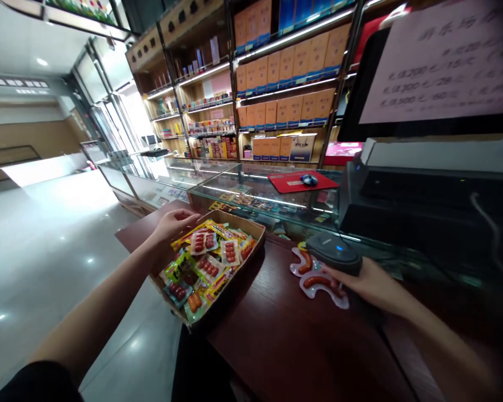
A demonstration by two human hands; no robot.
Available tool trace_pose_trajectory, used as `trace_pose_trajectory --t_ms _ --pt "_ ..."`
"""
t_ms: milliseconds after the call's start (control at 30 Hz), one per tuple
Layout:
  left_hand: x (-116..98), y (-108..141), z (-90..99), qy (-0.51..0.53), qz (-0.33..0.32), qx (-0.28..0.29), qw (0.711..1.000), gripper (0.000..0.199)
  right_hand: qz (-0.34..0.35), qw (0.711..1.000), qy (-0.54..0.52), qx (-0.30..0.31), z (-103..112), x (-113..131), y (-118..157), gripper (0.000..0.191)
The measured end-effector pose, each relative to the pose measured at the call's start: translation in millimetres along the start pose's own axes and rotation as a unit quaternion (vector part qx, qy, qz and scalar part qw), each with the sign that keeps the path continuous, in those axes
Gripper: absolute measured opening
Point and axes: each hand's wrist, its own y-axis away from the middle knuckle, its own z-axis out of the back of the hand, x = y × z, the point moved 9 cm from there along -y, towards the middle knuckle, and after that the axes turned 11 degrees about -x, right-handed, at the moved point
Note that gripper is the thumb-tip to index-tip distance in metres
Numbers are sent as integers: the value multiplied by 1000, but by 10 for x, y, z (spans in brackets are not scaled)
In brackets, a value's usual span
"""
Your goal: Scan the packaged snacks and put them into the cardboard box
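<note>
A cardboard box (257,230) full of small packaged sausages (209,267) stands tilted at the edge of a dark red table (272,318). My left hand (174,228) is at the box's far left side, its fingers wrapped over the rim. On the right, my right hand (366,282) grips a dark handheld scanner (334,252) with a small blue light. Just below and left of the scanner's head, curved sausages in clear plastic packs (318,282) lie on the table, close to my right fingertips.
Behind the table runs a glass display counter (251,192) with a red mat (285,181) and a mouse (309,180) on it. A dark monitor and machine (402,206) stand at the right. Shelves of orange boxes (287,70) line the back.
</note>
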Motion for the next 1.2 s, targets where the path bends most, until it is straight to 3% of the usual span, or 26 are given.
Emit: trace_pose_trajectory --t_ms 67,133,267,400,533,667,833,900,1000,1100,1200 --pt "8 2 -246 8 4 22 1000 46 23 999 20 -22 149 34 8 40" --pt "9 38 -627 11 1 61 998 45 23 998 41 -29 294 37 39 39" --pt "-18 230 -1609 -1 -34 153 988 41 -43 998 37 -14 557 -76 151 38" --pt "14 450 -2589 -33 -73 237 968 38 -69 997 26 -6 756 -126 266 41" --pt "110 609 -3301 -133 -146 297 934 28 -64 997 49 -4 874 -106 354 39" --pt "104 786 -3700 -205 -238 319 894 15 -71 996 55 -10 952 -93 410 40" --pt "-23 1040 -3988 -301 -341 306 837 24 -66 996 61 -5 986 -84 445 39" --pt "-108 1156 -4099 -329 -397 303 802 28 -60 996 65 -5 989 -72 452 38" --pt "-196 1396 -4312 -326 -480 349 736 31 -51 996 68 -2 979 -48 456 38" --pt "-150 1521 -4517 -333 -482 402 704 34 -50 995 83 3 961 -38 455 38" --pt "-66 1498 -4624 -351 -438 424 711 39 -48 994 94 6 938 -28 452 38"
